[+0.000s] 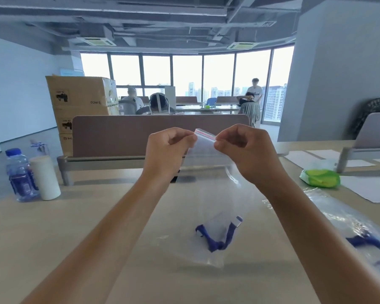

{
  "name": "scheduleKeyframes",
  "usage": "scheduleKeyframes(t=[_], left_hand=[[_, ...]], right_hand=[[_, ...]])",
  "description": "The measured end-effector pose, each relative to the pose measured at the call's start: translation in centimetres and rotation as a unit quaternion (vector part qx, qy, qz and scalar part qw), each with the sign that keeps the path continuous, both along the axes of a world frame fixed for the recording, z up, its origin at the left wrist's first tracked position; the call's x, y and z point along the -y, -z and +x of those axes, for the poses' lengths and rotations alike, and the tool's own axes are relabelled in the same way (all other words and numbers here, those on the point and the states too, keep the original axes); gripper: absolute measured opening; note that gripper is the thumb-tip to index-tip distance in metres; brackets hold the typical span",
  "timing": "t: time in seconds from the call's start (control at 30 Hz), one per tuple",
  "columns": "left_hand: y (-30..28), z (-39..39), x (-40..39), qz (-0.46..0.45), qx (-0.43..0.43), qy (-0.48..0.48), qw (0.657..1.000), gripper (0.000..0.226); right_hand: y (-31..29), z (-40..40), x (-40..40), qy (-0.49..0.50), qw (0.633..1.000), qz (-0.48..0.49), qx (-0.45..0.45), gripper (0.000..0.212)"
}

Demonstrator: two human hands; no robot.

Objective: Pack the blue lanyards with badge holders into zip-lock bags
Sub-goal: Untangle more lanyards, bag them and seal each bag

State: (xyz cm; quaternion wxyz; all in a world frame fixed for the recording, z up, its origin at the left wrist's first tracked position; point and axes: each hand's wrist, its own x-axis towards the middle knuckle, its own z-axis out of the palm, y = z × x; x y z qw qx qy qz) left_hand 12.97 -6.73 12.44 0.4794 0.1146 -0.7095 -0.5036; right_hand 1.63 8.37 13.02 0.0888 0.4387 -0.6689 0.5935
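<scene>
Nearest, a blue lanyard [216,236] with its badge holder sags in the bottom of a clear bag [208,194], which hangs over the surface [75,227] so the weight keeps the contents down. Further up, the left hand [166,150] and right hand [246,150] each pinch the bag's red-striped top edge, likely pressing the seal closed. Further off, a second filled bag [349,229] lies near right, with a water bottle [20,174] far left.
</scene>
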Motion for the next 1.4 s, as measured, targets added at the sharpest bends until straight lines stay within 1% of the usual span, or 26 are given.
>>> scheduleKeyframes(t=[0.27, 0.5, 0.67, 0.8, 0.93, 1.03, 1.2, 1.4], left_hand=[[0.9, -1.1, -1.8, -0.079, 0.012, 0.008, 0.997, 0.008], [2.1, -0.3, -1.5, -0.112, 0.014, -0.002, 0.994, 0.006], [2.9, 0.2, -1.3, -0.117, 0.024, -0.009, 0.993, 0.007], [3.6, 0.8, -1.1, -0.1, 0.032, -0.019, 0.994, 0.007], [4.4, 1.7, -0.2, -0.112, 0.046, -0.043, 0.992, 0.007], [4.9, 2.7, 0.6, -0.124, 0.05, -0.061, 0.989, 0.007], [5.3, 4.2, 1.8, -0.105, 0.048, -0.083, 0.99, 0.006], [5.5, 5.1, 3.8, -0.122, 0.073, -0.115, 0.983, 0.005]], right_hand=[[0.2, -0.3, -1.5, -0.006, 0.999, 0.031, -0.005, 0.003], [1.5, -0.1, -0.8, -0.008, 0.999, 0.047, -0.003, 0.001], [2.3, 0.4, -0.1, -0.025, 0.999, 0.045, -0.001, 0.004], [2.9, 0.5, 1.2, -0.024, 0.995, 0.09, -0.041, 0.006], [3.6, 1.0, 2.6, -0.028, 0.992, 0.111, -0.057, 0.007], [4.0, 1.3, 3.7, -0.054, 0.99, 0.111, -0.066, 0.007], [4.6, 2.0, 6.0, -0.093, 0.985, 0.117, -0.085, 0.01], [5.2, 1.9, 8.0, -0.119, 0.982, 0.12, -0.088, 0.009]])
